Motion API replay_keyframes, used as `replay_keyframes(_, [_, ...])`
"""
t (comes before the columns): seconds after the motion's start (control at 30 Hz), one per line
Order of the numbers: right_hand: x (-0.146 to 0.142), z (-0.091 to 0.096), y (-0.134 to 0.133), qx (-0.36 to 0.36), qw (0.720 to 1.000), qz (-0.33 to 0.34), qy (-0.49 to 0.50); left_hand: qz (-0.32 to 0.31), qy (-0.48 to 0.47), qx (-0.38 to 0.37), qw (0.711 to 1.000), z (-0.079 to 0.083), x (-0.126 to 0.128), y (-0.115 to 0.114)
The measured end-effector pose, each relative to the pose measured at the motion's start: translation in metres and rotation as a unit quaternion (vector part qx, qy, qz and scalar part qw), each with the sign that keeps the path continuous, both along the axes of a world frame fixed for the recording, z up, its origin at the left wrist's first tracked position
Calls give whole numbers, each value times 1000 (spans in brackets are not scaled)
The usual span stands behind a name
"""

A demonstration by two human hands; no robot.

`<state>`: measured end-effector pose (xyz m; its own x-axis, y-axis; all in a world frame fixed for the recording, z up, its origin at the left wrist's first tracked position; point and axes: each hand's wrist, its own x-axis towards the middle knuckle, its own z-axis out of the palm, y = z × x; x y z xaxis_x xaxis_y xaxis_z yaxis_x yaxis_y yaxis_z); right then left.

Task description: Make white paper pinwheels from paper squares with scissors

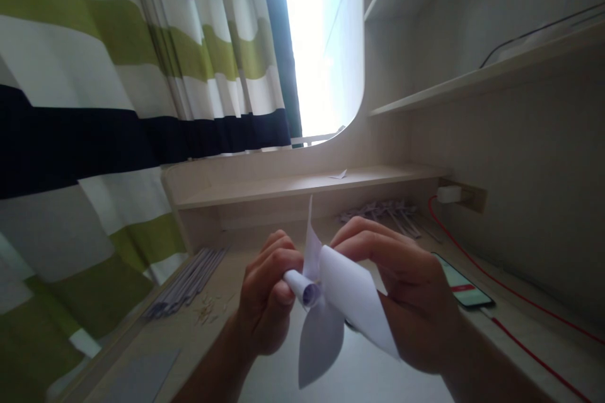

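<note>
My left hand (267,296) is closed around a rolled white paper tube (299,285), its open end turned toward me. Right beside that end is a white paper pinwheel (357,293) with curved blades pointing up, down and to the right. The fingers of my right hand (411,289) are closed on the pinwheel's right blade, partly behind it. Tube and pinwheel meet near the pinwheel's middle; whether they are joined there I cannot tell.
Several paper tubes (189,283) lie at the left, beside small scattered bits (207,310) and a flat sheet (142,378). Paper pinwheels on sticks (382,211) are piled at the back right. A phone (463,283) with a red cable (534,305) lies at the right. A shelf (265,191) spans the back.
</note>
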<state>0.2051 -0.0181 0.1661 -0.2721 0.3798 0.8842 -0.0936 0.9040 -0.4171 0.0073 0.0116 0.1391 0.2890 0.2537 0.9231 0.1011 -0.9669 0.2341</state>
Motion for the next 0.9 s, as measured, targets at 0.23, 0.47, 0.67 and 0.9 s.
replay_keyframes(0.23, [-1, -2, 1, -9, 1000, 5, 1, 21, 12, -12, 1000, 0, -3, 1])
replay_keyframes(0.47, [1, 0, 4, 17, 1000, -13, -15, -11, 49, -58, 997, 0, -6, 5])
replay_keyframes(0.67, [1, 0, 5, 38, 999, -20, -22, -22, 61, -88, 994, 0, -5, 4])
replay_keyframes(0.9, [2, -1, 5, 44, 998, -7, -33, -5, 84, -98, 992, 3, -4, 0])
